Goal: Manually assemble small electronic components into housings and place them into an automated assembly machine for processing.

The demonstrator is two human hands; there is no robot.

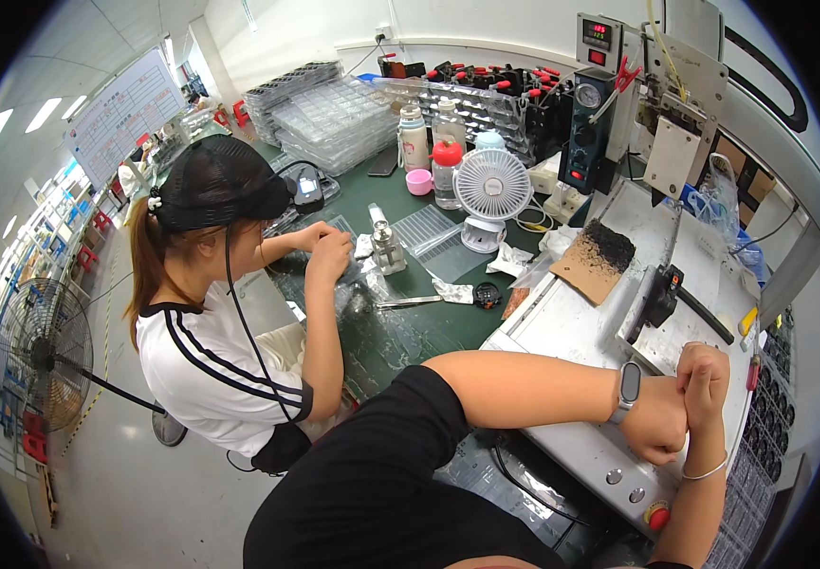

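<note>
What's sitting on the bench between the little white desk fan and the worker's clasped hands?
In the head view, between the white fan and the clasped hands lie a brown cardboard piece heaped with dark bits, then a black lever clamp.

Matt metal, rough card, glossy plastic

The machine bed (571, 327) is showing smooth, matt grey metal; the cardboard sheet (588, 267) is looking rough and brown; the small fan (492, 187) is gleaming in glossy white plastic.

Bright overhead light, heavy fisheye vignette.
</note>
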